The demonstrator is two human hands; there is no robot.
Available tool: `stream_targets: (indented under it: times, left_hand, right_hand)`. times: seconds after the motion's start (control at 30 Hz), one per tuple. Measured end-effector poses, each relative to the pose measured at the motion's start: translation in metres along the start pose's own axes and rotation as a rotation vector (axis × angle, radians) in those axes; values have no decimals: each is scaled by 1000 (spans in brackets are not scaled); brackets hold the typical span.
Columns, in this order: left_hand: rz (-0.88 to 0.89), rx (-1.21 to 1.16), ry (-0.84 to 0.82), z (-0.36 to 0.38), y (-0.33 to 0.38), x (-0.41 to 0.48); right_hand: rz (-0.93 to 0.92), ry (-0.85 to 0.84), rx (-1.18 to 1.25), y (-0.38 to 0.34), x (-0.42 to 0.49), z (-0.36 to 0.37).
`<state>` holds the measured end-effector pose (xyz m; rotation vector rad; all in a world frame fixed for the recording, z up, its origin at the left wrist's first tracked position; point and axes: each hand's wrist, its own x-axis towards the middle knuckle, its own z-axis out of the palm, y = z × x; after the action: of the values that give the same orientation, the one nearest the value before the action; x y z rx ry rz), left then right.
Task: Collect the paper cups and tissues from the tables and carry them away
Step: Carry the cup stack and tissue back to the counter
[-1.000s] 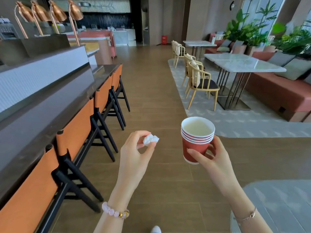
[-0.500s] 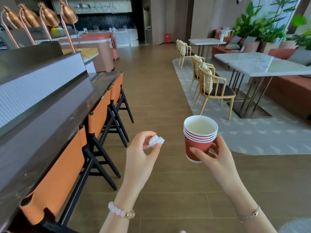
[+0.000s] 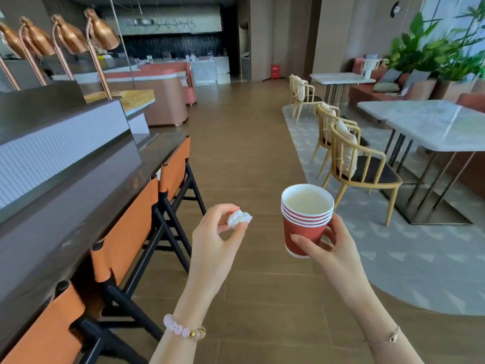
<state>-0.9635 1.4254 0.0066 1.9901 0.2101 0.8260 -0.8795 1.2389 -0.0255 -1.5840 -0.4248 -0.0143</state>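
Two-handed carry, held apart: pinching crumpled tissue (image 3: 238,218) in left hand (image 3: 212,248), gripping stack of cups (image 3: 304,227) in right hand (image 3: 333,248) alongside.

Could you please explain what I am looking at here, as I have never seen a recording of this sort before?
There is no machine here: a person wears one wide-angle camera on the head, so the picture looks forward and down at their own two hands. The left hand pinches a small crumpled white tissue between thumb and fingertips. The right hand grips a stack of red paper cups, several nested one inside another and held upright. Both are carried in the air above a wooden floor; nothing rests on a surface in front of the person. To the left runs a dark bar counter with orange-backed stools. To the right stand pale marble-topped tables with wooden chairs on a grey carpet.
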Motion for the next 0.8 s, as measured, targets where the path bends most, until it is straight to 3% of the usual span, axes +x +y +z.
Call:
stream_targets:
  times: [0.43,0.8]
  left_hand:
    - [-29,-28,-2,89,-109,219]
    - [-2,-76,-33,151,-211,483]
  right_hand:
    - [6,8,-41,77,247,28]
    - [-8,35,-59,127,514,93]
